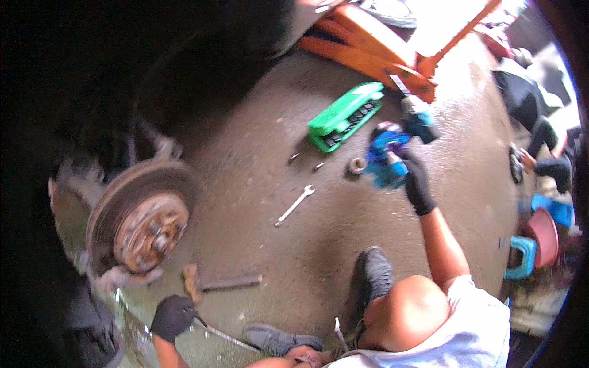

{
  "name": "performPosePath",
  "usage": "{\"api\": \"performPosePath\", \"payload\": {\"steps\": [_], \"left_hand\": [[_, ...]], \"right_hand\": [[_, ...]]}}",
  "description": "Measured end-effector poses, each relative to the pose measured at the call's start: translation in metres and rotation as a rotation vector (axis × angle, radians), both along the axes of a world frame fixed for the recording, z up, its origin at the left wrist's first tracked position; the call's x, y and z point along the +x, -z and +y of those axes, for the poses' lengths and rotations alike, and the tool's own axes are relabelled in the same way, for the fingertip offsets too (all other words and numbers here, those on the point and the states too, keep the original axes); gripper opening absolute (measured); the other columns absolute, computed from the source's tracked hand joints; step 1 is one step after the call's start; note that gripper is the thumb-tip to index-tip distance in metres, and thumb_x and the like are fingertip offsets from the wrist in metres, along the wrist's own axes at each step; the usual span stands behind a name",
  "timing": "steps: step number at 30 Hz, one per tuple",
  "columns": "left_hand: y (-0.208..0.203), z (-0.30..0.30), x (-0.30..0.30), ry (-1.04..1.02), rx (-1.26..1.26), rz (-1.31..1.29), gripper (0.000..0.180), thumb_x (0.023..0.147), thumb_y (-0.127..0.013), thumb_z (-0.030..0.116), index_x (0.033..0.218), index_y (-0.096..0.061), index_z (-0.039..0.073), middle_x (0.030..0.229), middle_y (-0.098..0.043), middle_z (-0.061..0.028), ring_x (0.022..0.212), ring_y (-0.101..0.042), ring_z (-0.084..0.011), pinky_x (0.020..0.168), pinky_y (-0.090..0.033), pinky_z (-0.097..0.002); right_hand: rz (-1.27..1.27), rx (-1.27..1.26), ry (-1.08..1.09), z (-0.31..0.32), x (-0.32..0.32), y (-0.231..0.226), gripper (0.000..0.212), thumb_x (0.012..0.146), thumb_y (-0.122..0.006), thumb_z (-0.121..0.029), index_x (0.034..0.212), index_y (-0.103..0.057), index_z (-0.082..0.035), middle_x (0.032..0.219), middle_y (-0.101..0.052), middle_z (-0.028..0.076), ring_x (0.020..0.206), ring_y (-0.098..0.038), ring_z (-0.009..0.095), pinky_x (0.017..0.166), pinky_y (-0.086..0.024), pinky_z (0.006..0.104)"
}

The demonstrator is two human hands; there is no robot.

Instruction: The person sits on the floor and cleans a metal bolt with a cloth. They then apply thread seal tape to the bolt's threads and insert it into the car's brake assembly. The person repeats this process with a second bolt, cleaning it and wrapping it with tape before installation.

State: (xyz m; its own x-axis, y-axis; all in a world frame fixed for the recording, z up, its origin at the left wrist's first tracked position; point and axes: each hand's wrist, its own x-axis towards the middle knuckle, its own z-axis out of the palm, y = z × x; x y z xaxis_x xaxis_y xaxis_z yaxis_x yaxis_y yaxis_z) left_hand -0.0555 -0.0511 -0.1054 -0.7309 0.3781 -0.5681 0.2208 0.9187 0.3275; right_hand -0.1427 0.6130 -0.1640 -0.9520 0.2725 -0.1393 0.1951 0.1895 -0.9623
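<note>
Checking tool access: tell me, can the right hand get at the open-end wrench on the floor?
Probably yes: the right hand, on a blue power tool, has bare floor between it and the wrench.

One package shows: an open green tool case (345, 115) lying on the floor near the orange jack (368, 55)

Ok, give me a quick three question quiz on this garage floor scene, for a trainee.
1. True or false: the left hand is bare.
2. What does the right hand grip? A) blue power tool B) wrench C) hammer
3. Fill in: the green socket case lies open on the ____.

Key: 1 false, it wears a black glove and holds a thin metal tool below the brake disc. 2 A. 3 floor.
</note>
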Motion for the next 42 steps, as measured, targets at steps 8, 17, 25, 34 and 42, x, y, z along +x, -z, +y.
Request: {"api": "performPosePath", "payload": {"steps": [8, 17, 25, 34, 42], "left_hand": [[-0.119, 0.245, -0.081, 0.328, 0.615, 0.115, 0.022, 0.087, -0.071, 0.024, 0.098, -0.066, 0.006, 0.092, -0.063, -0.0168, 0.086, -0.060, -0.0367, 0.076, -0.047, -0.0446], [-0.104, 0.286, -0.103, 0.181, 0.642, 0.109, 0.023, 0.082, -0.075, 0.023, 0.093, -0.062, 0.008, 0.083, -0.061, -0.0075, 0.077, -0.059, -0.0276, 0.074, -0.045, -0.0404], [-0.084, 0.304, -0.106, 0.259, 0.679, 0.484, 0.022, 0.080, -0.073, 0.020, 0.092, -0.060, 0.008, 0.082, -0.059, -0.0084, 0.076, -0.057, -0.0296, 0.071, -0.044, -0.0413], [-0.077, 0.304, -0.101, 0.322, 0.699, 0.436, 0.034, 0.070, -0.075, 0.016, 0.100, -0.061, 0.005, 0.099, -0.061, -0.0176, 0.091, -0.058, -0.0374, 0.081, -0.046, -0.0433], [-0.075, 0.287, -0.100, 0.183, 0.859, 0.538, 0.030, 0.074, -0.080, 0.020, 0.093, -0.061, 0.007, 0.089, -0.061, -0.0120, 0.080, -0.060, -0.0325, 0.074, -0.048, -0.0420]], "right_hand": [[-0.222, -1.535, -0.480, -0.114, -0.002, -0.017, 0.063, 0.090, -0.070, -0.040, 0.136, -0.047, -0.004, 0.127, -0.059, 0.010, 0.116, -0.059, 0.024, 0.104, -0.046, 0.0403], [-0.277, -1.228, -0.555, -0.129, 0.005, -0.028, 0.054, 0.100, -0.053, -0.042, 0.139, -0.045, -0.005, 0.128, -0.059, 0.009, 0.111, -0.062, 0.019, 0.099, -0.049, 0.0344], [-0.175, -0.808, -0.916, -0.128, 0.020, -0.093, 0.068, 0.101, -0.034, -0.061, 0.142, -0.046, -0.007, 0.115, -0.060, 0.004, 0.097, -0.055, 0.008, 0.074, -0.046, 0.0233], [-0.194, -0.674, -0.944, -0.136, 0.021, -0.071, 0.047, 0.103, -0.048, -0.041, 0.124, -0.057, 0.000, 0.113, -0.064, 0.009, 0.103, -0.057, 0.013, 0.093, -0.046, 0.0315], [-0.288, -0.469, -0.798, -0.150, 0.022, -0.092, 0.036, 0.103, -0.049, -0.035, 0.106, -0.062, -0.001, 0.093, -0.064, 0.007, 0.086, -0.059, 0.015, 0.079, -0.049, 0.0326]]}}
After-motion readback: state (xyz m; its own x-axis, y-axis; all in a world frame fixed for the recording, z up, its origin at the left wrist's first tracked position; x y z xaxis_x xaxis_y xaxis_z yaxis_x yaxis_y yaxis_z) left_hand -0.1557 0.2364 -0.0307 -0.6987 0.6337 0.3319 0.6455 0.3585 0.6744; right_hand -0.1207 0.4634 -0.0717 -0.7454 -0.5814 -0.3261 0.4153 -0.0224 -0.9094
